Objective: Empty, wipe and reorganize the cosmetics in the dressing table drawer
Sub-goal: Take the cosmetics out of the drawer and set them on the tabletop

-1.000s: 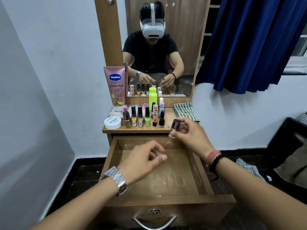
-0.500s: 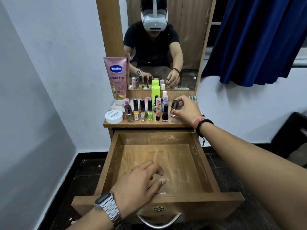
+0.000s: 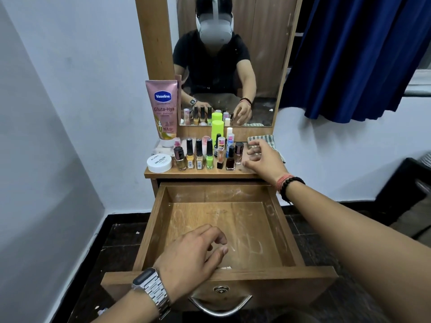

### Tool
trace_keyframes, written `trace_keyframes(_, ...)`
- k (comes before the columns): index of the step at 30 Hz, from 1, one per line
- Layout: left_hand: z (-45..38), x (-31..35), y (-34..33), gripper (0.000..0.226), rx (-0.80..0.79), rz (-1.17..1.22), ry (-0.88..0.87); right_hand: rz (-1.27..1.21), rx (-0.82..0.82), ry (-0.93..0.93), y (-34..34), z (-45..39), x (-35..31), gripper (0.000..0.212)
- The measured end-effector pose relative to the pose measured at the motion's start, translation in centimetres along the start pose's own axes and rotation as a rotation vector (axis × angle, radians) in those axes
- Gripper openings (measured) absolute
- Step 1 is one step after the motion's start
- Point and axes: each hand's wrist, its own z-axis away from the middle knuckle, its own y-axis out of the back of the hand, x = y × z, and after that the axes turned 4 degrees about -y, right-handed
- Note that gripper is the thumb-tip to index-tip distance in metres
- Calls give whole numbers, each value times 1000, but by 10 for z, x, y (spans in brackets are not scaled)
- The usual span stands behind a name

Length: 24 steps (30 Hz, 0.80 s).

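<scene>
The drawer (image 3: 219,231) stands pulled fully out below the dressing table top (image 3: 203,174), its floor bare wood with pale scuff marks. The cosmetics sit up on the top in a row: nail polish bottles (image 3: 199,157), a white jar (image 3: 160,163) at the left end, a pink Vaseline tube (image 3: 163,108) standing cap-down behind it, a lime-green bottle (image 3: 217,129) further back.

We note our left hand (image 3: 193,257) resting over the drawer's front rim, fingers loosely curled, nothing in it; a metal watch (image 3: 151,290) on the wrist. Our right hand (image 3: 263,159) reaches across to the right end of the row, fingers spread and relaxed, released, holding nothing, just beside the brown-capped bottle (image 3: 238,153), which stands upright on the top at the end of the row. A beaded bracelet (image 3: 291,186) circles that wrist.

Against half a second ago: then the right hand pinched that bottle while setting it down; now the bottle stands free and the fingers have let go. The left hand keeps its place on the rim.

A striped cloth (image 3: 261,139) lies behind the right hand. The mirror (image 3: 233,61) reflects us seated; a blue curtain (image 3: 359,57) hangs right.
</scene>
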Motion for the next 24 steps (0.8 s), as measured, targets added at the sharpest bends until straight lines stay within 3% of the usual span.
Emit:
trace_keyframes(4,-1,1,2,22,3,18,-24,-33,36,16,12,32,2,43)
trace_keyframes(7,1,4,7,26,-5,8,-68,-20,-37,71,20,66,0,30)
trace_keyframes(11,15,3,17,41,-82,23,-130,116,-351,236,38,117,-9,14)
trace_keyframes(14,33,-1,28,38,-137,10,-159,235,-659,284,49,152,-15,17)
trace_keyframes(16,44,-4,36,30,-135,-4,-156,327,-762,327,53,170,-16,23)
trace_keyframes(19,53,-7,46,23,-111,-18,-120,457,-764,421,54,186,-14,29)
trace_keyframes(24,53,-8,47,24,-78,-117,-68,559,-657,423,49,193,-13,31)
